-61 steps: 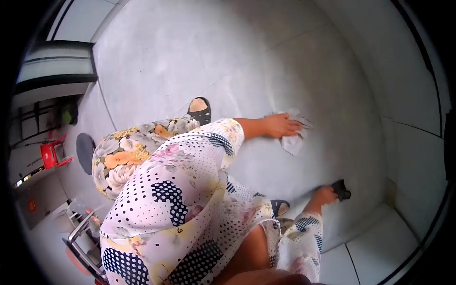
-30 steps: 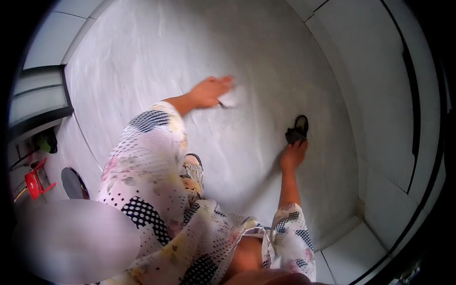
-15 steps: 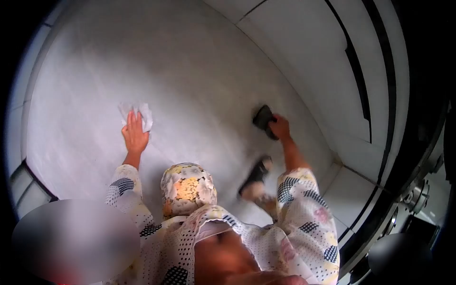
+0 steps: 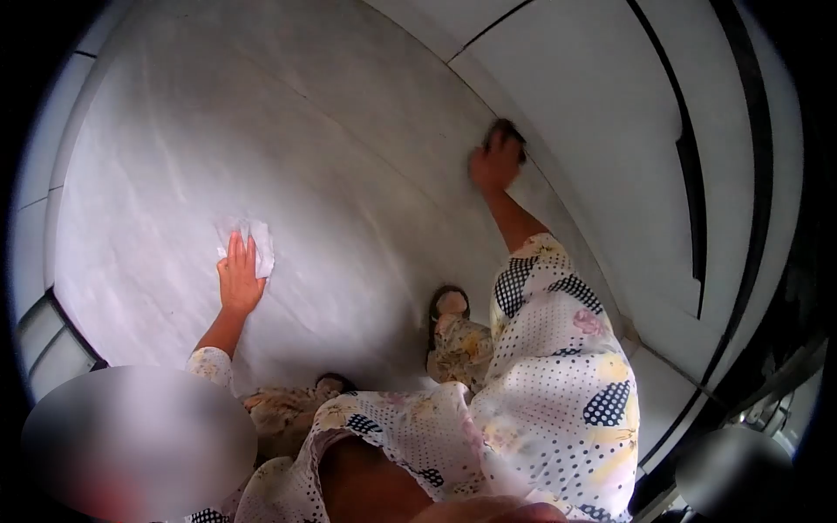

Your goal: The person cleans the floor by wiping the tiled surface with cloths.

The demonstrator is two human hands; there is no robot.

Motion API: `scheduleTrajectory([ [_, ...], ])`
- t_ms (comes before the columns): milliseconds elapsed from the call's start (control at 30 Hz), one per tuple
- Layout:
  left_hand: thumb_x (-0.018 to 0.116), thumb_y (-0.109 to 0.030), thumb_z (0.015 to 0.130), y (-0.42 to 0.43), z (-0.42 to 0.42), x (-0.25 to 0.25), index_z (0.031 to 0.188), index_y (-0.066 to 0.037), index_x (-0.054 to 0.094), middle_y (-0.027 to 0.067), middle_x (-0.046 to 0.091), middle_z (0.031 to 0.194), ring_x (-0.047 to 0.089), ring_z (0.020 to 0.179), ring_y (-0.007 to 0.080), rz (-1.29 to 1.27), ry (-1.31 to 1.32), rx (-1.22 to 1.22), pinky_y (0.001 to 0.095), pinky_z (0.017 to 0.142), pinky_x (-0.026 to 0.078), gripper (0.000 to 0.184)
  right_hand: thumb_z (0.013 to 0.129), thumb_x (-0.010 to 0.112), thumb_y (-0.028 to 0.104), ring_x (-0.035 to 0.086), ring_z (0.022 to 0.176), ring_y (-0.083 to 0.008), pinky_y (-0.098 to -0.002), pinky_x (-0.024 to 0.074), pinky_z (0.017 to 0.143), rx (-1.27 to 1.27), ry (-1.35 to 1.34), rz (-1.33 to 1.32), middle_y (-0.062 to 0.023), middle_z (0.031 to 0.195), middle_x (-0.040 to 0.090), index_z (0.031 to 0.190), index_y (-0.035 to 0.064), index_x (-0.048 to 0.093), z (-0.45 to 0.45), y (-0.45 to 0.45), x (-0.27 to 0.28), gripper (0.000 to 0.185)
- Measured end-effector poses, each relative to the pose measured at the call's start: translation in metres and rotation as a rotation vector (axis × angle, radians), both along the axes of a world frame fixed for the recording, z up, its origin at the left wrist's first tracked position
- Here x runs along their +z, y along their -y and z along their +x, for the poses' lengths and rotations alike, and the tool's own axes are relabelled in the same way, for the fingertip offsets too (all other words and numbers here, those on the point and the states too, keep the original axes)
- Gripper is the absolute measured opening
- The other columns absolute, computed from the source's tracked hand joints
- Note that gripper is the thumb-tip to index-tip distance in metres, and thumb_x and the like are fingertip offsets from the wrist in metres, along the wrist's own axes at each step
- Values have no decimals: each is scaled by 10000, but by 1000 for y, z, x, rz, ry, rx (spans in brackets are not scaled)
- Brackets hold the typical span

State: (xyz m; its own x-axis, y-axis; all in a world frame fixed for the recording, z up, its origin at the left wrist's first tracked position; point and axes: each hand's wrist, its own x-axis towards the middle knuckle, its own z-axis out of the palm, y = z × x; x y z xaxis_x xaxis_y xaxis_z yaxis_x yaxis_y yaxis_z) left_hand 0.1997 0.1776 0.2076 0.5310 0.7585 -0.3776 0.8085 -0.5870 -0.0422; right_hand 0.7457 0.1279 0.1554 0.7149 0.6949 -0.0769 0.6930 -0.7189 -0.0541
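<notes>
My left hand [image 4: 239, 277] lies flat on the grey marbled floor, its fingers stretched over a crumpled white tissue [image 4: 263, 254] and pressing it down. At the foot of the white cabinets, my right hand [image 4: 495, 164] reaches out and grips a dark pad-like thing [image 4: 513, 138]. Fingers partly cover that thing, and I cannot tell its exact kind. Both hands are low at floor level, well apart from each other.
White cabinet fronts [image 4: 602, 131] with dark grooves run along the right. My feet in dark sandals [image 4: 436, 318] stand close below. Pale panels [image 4: 39, 187] border the floor at the left. Blurred ovals hide the lower corners.
My right hand has moved forward with the dark thing, up to the cabinet base. The left hand and tissue sit slightly lower in view. My head has shifted, and both feet show.
</notes>
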Motion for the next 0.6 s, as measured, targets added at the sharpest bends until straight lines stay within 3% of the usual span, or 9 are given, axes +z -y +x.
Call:
scheduleTrajectory([
  [133,684,-231,789,0,3,3,1464,-17,303,203,275,1519,182,1456,304,-3,31,22,436,994,304,804,903,502,231,319,1354,-342,-557,357,975,592,-52,40,-171,1463,346,1391,101,438,-68,-76,29,509],
  [200,684,-223,783,5,2,0,1464,-6,299,209,286,1510,192,1452,314,24,41,59,445,992,315,812,873,524,182,356,1344,-298,-553,377,924,891,-182,161,-149,1430,397,1330,123,499,-112,-103,15,461],
  [267,682,-216,777,11,16,9,1464,2,295,209,297,1502,203,1448,320,58,0,112,449,987,328,818,799,561,112,476,1243,-253,-482,406,765,1149,-131,467,-68,1266,547,1111,160,624,-177,-119,10,321],
  [333,672,-186,768,16,17,7,1462,10,294,225,306,1494,223,1439,334,103,13,181,455,997,343,814,811,575,131,516,1220,-223,-473,413,763,1305,-355,582,-40,1242,576,1113,184,632,-247,-119,13,312],
  [400,644,-142,768,16,29,10,1455,1,296,241,308,1491,234,1432,345,88,-13,353,466,1023,337,783,812,590,132,516,1227,-205,-466,430,835,1295,-773,561,-40,1257,584,1096,178,645,-304,-120,20,293],
  [467,609,-135,781,16,33,1,1355,-2,430,219,373,1450,259,1413,360,120,14,417,473,1010,342,616,837,549,105,598,1092,-301,-423,450,939,951,-1468,477,-133,1150,656,1081,85,673,-339,-129,20,274],
  [500,618,-177,791,8,40,7,1284,-18,508,188,431,1399,274,1399,367,43,-98,416,466,988,355,530,859,536,130,628,1029,-315,-365,470,932,774,-1504,359,-166,1109,668,1115,56,666,-326,-134,47,296],
  [533,628,-204,791,5,46,5,1245,-36,544,166,474,1347,277,1393,361,-1,-168,403,462,968,363,492,871,543,146,642,1015,-264,-356,478,924,576,-1522,176,-180,1105,666,1142,41,650,-296,-142,86,310],
  [600,636,-195,781,8,50,7,1226,-44,546,158,488,1326,281,1392,341,133,2,399,481,953,354,479,885,554,161,629,1017,-229,-356,479,915,703,-1134,329,-151,1122,664,1199,53,623,-241,-163,74,340],
])
